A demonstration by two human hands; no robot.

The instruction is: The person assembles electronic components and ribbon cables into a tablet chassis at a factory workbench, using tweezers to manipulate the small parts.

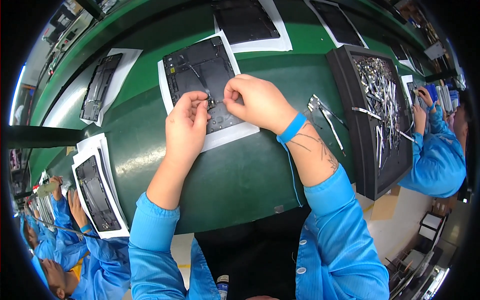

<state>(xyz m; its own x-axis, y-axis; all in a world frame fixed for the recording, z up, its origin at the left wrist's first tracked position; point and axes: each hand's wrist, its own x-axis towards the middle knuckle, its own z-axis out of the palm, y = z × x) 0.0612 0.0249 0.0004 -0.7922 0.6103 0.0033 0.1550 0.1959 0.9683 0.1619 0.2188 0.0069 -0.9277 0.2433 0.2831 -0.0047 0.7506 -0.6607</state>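
A black tablet housing (182,85) lies on white paper (225,140) before me, tilted on the green bench. Along it runs a thin dark flex cable (198,75), whose near end with a small connector sits between my hands. My left hand (187,125) is closed, thumb and fingers pinched at that near end. Just to its right, my right hand (260,100) has thumb and forefinger pinched close over the housing; whatever is in them is too small to make out. A blue wrist strap (292,127) with a cord circles my right wrist.
To the right stands a black tray (357,165) heaped with flex cables (377,90). A few loose cables (327,117) lie beside it. More tablet housings (247,20) rest on paper around the bench. Co-workers in blue sit at left (75,270) and right (435,155).
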